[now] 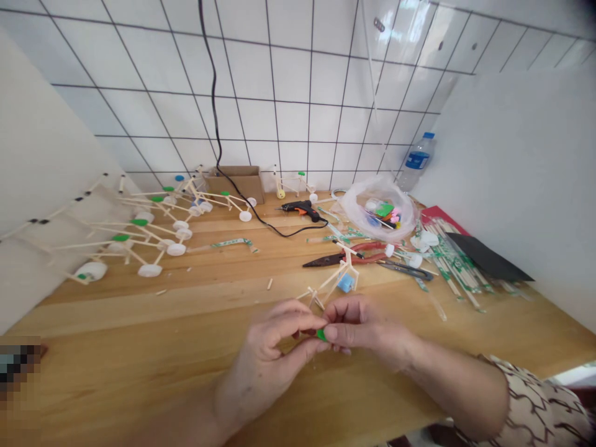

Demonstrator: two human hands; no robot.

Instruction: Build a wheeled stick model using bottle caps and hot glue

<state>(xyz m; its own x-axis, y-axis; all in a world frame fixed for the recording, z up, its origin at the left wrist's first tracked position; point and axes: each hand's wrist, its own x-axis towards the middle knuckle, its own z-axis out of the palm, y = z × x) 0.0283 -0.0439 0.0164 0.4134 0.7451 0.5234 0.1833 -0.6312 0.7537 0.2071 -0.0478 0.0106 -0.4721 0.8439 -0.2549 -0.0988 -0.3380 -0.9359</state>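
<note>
At the front middle of the table, my left hand and my right hand meet with thumbs and fingers pinched. Between them shows a small green piece, mostly covered by the fingertips. Just beyond the fingers stands a little frame of thin wooden sticks, with dark-tipped ends and a blue piece on it. Its near end passes behind my hands, so I cannot tell whether they touch it.
Several stick models with white wheels stand at the left. Behind are a hot glue gun, a cardboard box and a plastic bag. Red-handled pliers, wrapped sticks and a water bottle are rightward.
</note>
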